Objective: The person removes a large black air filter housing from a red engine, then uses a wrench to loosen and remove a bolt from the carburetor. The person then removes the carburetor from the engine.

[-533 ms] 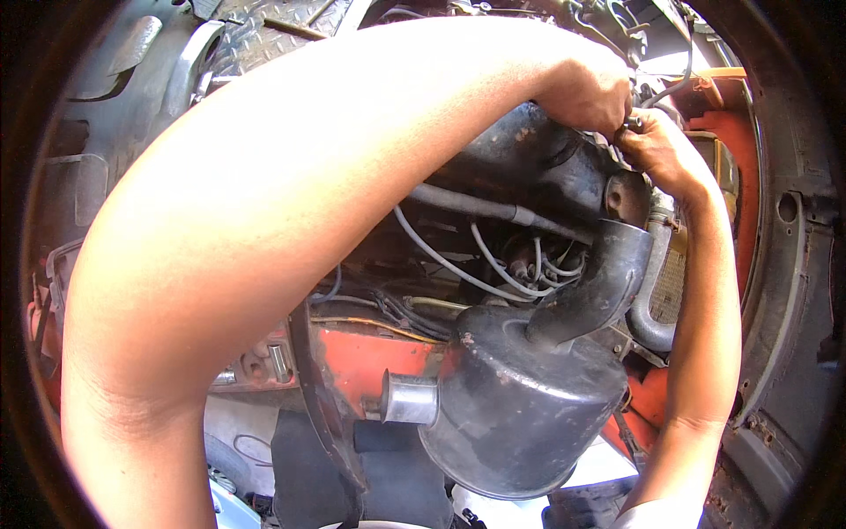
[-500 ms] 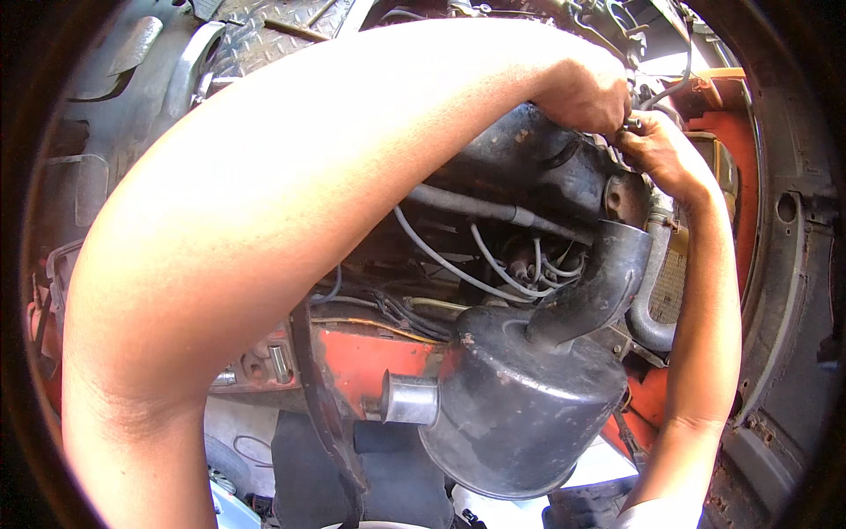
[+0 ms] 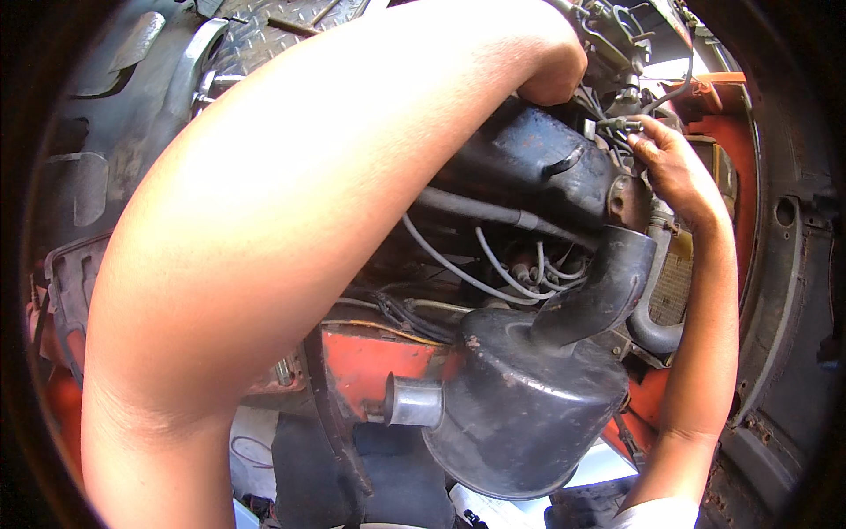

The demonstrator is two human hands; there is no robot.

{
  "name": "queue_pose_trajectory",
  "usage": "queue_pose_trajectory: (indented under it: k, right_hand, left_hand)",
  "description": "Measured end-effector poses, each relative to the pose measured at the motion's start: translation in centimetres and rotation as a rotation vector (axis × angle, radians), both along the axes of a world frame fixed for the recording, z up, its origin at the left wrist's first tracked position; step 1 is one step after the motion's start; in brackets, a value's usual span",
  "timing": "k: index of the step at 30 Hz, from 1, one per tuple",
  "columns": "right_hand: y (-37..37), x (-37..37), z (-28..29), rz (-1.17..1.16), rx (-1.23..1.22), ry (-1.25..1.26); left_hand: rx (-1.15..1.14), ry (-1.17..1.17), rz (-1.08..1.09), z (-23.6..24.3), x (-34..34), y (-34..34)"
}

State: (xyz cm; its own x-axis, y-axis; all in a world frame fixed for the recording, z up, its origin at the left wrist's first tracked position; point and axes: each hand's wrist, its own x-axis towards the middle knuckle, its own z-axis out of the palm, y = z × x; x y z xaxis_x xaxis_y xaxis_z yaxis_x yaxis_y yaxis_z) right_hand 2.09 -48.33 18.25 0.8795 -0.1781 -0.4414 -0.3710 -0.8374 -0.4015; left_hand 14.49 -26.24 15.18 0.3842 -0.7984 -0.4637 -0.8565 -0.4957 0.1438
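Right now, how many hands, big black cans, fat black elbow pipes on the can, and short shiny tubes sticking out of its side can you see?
Hands: 2, the left hand, partly hidden, and the right hand
Big black can: 1
Fat black elbow pipe: 1
Short shiny tube: 1
Total: 5

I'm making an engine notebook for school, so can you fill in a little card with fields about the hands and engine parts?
Left hand: just beyond the black, rounded metal engine cover; fingers hidden
Right hand: fingertips at a small, silvery metal fitting; exact grip unclear
Biggest part: black, round metal canister
On its top: curved black metal pipe
Left of it: flat red metal panel
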Motion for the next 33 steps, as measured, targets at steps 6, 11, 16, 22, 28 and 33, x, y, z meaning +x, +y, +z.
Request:
queue_pose_trajectory:
  k: [6, 11, 16, 22, 28, 33]
  right_hand:
    - [1.8, 0.6, -0.6, 0.088, -0.039, -0.047]
    - [1.9, -0.6, -0.2, 0.060, -0.057, -0.129]
    - [1.4, -0.9, -0.6, -0.022, 0.037, -0.125]
    - [1.4, -0.7, -1.1, -0.035, 0.109, -0.126]
    - [1.9, -1.1, -0.9, -0.176, 0.214, -0.092]
    - [2.0, -1.0, -2.3, -0.262, 0.205, -0.148]
  left_hand:
    - [-0.163, -0.075, 0.117, -0.9, -1.5, 1.7]
    - [-0.244, -0.117, 0.158, -1.0, -2.0, 3.6]
    - [-0.299, -0.127, 0.191, -1.0, -2.6, 4.7]
    - [-0.376, -0.120, 0.250, -0.7, -2.5, 6.1]
    - [-0.477, -0.097, 0.333, -0.6, -2.8, 7.9]
    - [-0.551, -0.081, 0.401, -0.6, -2.7, 9.4]
